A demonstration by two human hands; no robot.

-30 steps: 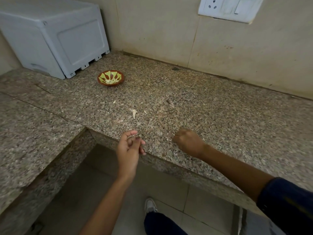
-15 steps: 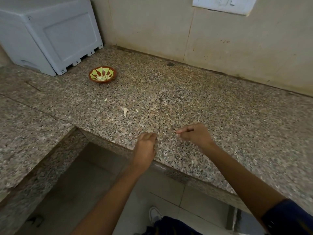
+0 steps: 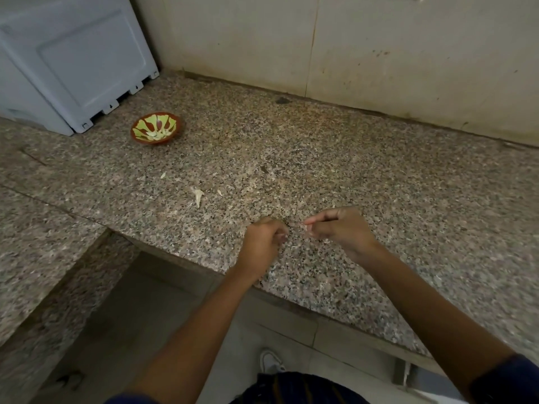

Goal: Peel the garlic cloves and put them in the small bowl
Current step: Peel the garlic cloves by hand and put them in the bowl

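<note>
The small bowl (image 3: 172, 137), red-brown with a yellow-green pattern, stands at the back left of the granite counter (image 3: 379, 185). Pale peeled garlic cloves (image 3: 159, 135) lie in it. Near the counter's front edge my left hand (image 3: 261, 243) is curled, its fingertips closed round a small garlic clove (image 3: 281, 237) that is mostly hidden. A short gap to its right, my right hand (image 3: 342, 228) pinches a thin pale bit of garlic skin (image 3: 304, 227) between thumb and forefinger. The two hands do not touch.
A torn piece of garlic skin (image 3: 198, 195) and small flakes (image 3: 162, 175) lie on the counter between the bowl and my hands. A grey plastic box (image 3: 73, 59) stands in the back left corner. The counter steps down to a lower slab (image 3: 38, 252) at left.
My left hand came up from the counter's edge and turned in toward the right hand. The right hand uncurled its forefinger and now pinches a pale skin bit. The camera moved closer.
</note>
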